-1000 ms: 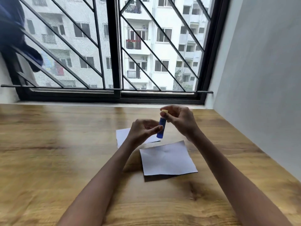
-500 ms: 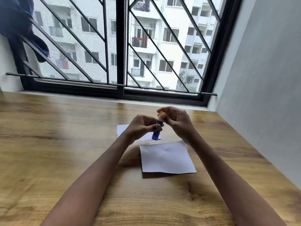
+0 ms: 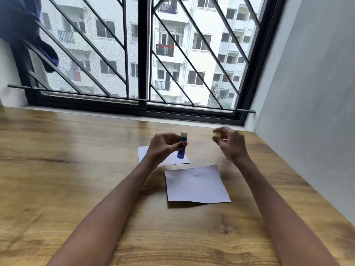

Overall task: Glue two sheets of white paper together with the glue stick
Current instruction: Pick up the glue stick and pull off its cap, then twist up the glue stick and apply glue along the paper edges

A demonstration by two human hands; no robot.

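My left hand (image 3: 163, 145) holds a blue glue stick (image 3: 182, 145) upright above the table, its white glue tip bare at the top. My right hand (image 3: 229, 144) is off to the right, pinching the small yellow cap (image 3: 216, 135) between its fingertips. Two white paper sheets lie flat on the wooden table (image 3: 57, 179). The nearer sheet (image 3: 196, 186) is fully visible between my forearms. The farther sheet (image 3: 167, 160) is partly hidden behind my left hand and the glue stick.
A barred window (image 3: 142, 54) runs along the table's far edge. A grey wall (image 3: 307, 93) borders the table on the right. Dark blue cloth (image 3: 23, 25) hangs at the upper left.
The yellow cap has come off the glue stick. My right hand moved away to the right with the cap, and the white glue tip now shows. The camera tilted slightly.
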